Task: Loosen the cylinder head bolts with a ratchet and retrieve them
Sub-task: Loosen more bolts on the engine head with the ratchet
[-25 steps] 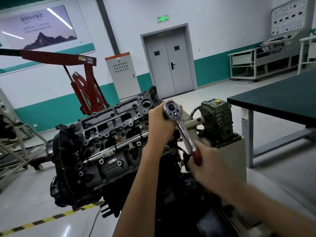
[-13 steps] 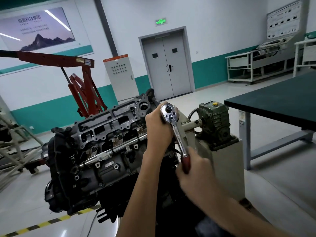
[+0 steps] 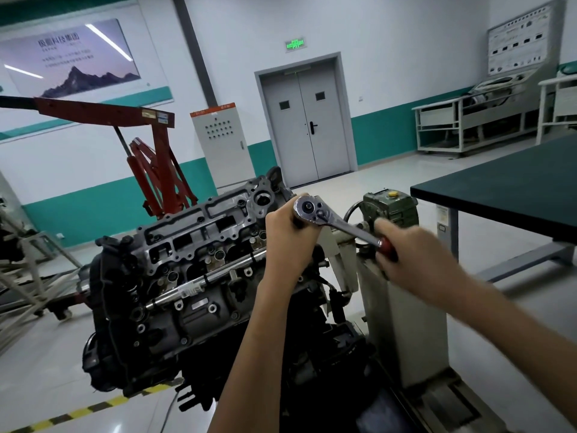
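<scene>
While an engine [image 3: 187, 307] fills the lower left and centre of the frame, tipped on its side on a cream stand [image 3: 406, 323], a person's two bare arms reach up to it from the bottom edge. Its cylinder head [image 3: 199, 232] faces the viewer. It is a grey, oily casting with rectangular openings, round bores, a ring of small bolt holes and a bright metal rail running across it on a slant.

Behind it at the left stands a red engine hoist [image 3: 156, 164]. A dark-topped table [image 3: 499, 195] sits at the right edge, and a green gearbox [image 3: 393, 210] tops the stand.

The left hand [image 3: 290, 232], at the centre of the frame, is curled tightly just under the head of a ratchet [image 3: 337, 225] at the upper right end of the cylinder head. Its fingers wrap whatever hangs below the tool, and that part is hidden behind the hand. The right hand [image 3: 415, 260], blurred, sits right of centre, its fingers closed round the dark red grip at the handle's end.

The ratchet has a round chrome head with a dark centre and a small lever, and a polished shank. The head sits just above the left fist. The shank slopes down and to the right, bare between the two hands, into the right fist.
</scene>
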